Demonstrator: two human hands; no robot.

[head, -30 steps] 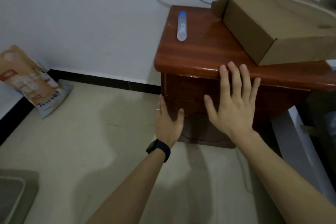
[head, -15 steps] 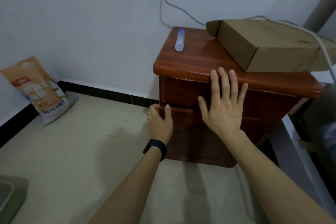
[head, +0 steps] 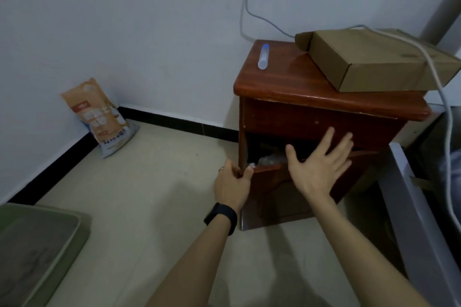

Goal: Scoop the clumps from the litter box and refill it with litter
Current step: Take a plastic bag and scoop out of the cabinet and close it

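A green litter box [head: 74,229] with grey litter sits on the floor at the bottom left. An orange litter bag [head: 99,117] leans in the wall corner. My left hand [head: 233,185] grips the left corner of the drawer [head: 274,182] of a red-brown nightstand [head: 311,99]; the drawer is pulled out and tilted. My right hand [head: 318,164] hovers with spread fingers over the drawer's top edge. Clear plastic items show dimly inside the drawer.
A cardboard box [head: 374,62] and a small blue-capped bottle [head: 263,56] lie on the nightstand. A grey cable [head: 249,7] runs down the wall from a socket. A white frame [head: 409,207] stands to the right. Beige floor spreads between litter box and nightstand.
The drawer has come open, pulled out by my left hand. My right hand has left the nightstand's top edge and now hangs over the drawer. The view has drawn back.
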